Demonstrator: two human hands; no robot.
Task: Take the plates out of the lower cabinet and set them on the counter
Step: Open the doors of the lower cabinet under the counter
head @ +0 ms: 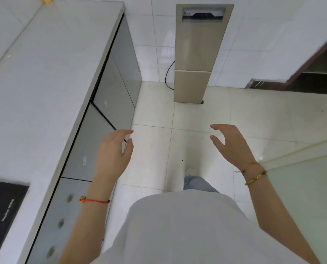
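Observation:
A long grey counter (44, 73) runs along the left. Below it sit grey lower cabinet doors (94, 141), all closed. No plates are visible. My left hand (113, 151) hovers in front of the nearest cabinet door, fingers apart and holding nothing. My right hand (231, 143) is raised over the tiled floor to the right, also open with curled fingers and nothing in it.
A black cooktop (2, 210) is set in the counter at the lower left, with knobs (60, 222) on the panel beneath. A tall beige appliance (197, 54) stands against the tiled far wall with a black cable. A dark doorway (320, 73) lies at the right.

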